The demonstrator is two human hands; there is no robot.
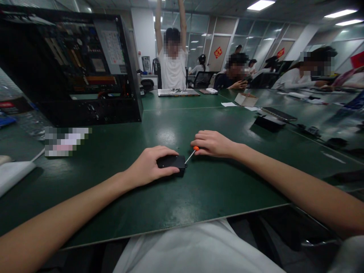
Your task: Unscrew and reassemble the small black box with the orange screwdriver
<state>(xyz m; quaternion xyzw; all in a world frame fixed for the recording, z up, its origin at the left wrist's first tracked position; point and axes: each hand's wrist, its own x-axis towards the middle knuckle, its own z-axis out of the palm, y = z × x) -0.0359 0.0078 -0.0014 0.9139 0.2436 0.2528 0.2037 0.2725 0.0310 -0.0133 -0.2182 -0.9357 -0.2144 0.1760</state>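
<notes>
On the green table, my left hand (153,163) is closed around a small black box (173,162), thumb along the near side and fingers over the far side. My right hand (212,144) grips a screwdriver (196,148) by its orange handle, most of which the fingers hide. The thin metal shaft slants down to the left, and its tip meets the right end of the black box, close to a small tab there. I cannot tell whether a screw sits under the tip.
An open black computer case (133,87) stands at the left behind my left hand. A white device (17,174) lies at the left edge. Farther right are a small cardboard box (246,99) and a dark flat device (278,113). Several people sit beyond the green table (227,189).
</notes>
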